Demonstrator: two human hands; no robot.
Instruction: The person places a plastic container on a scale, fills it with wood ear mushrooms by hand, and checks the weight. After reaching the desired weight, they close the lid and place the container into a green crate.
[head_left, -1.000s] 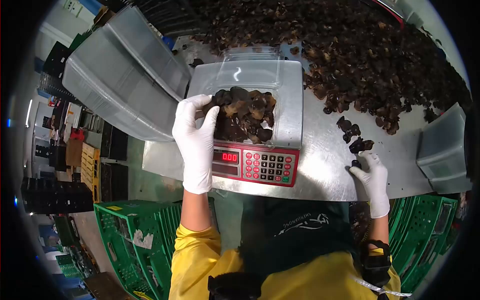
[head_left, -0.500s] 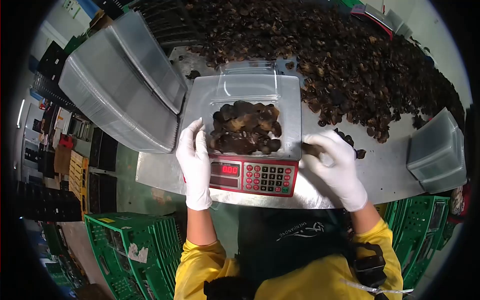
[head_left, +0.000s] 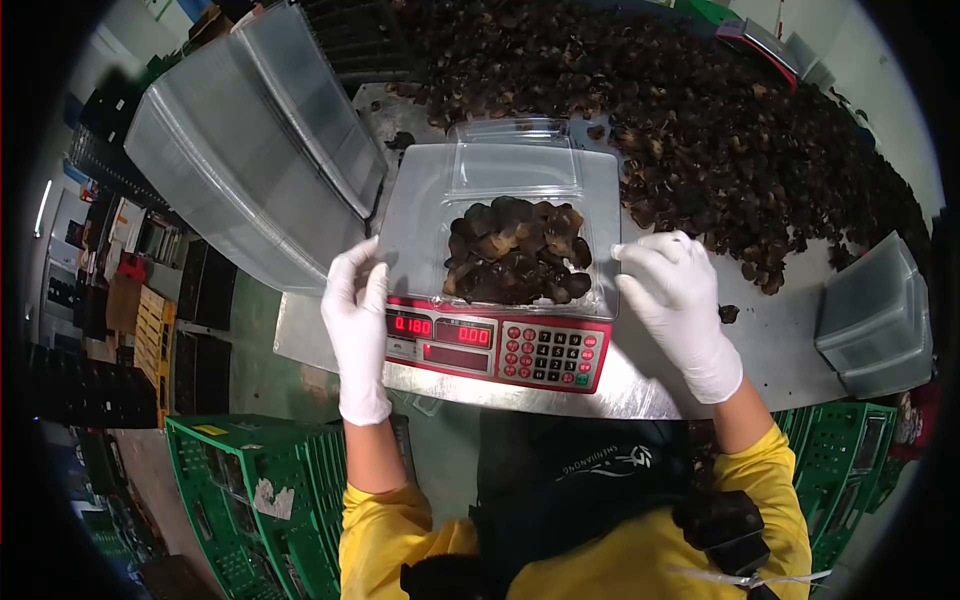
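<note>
A clear plastic clamshell box [head_left: 590, 225] lies with its lid folded back on the metal pan of a red electronic scale [head_left: 600, 360]. Dark brown pieces [head_left: 515, 250], which look like wood ear mushrooms, are heaped in it. The scale's lit windows read 0.180 and 0.00. My left hand [head_left: 357, 325], in a white glove, is by the pan's left edge, fingers apart and holding nothing. At the pan's right edge is my right hand [head_left: 680, 305], also gloved. Its thumb and fingers are bent but apart, with nothing visible between them.
A large heap of the same dark pieces [head_left: 700, 150] covers the back and right of the metal table [head_left: 640, 390]. Stacked clear boxes stand at left [head_left: 230, 160] and right [head_left: 875, 320]. Green crates [head_left: 250, 480] flank me below. Another scale [head_left: 760, 45] sits far right.
My left hand has drawn left, uncovering the 0.180 reading. The dark piece that was in my right hand no longer shows there, and its fingers have spread. The view has shifted slightly.
</note>
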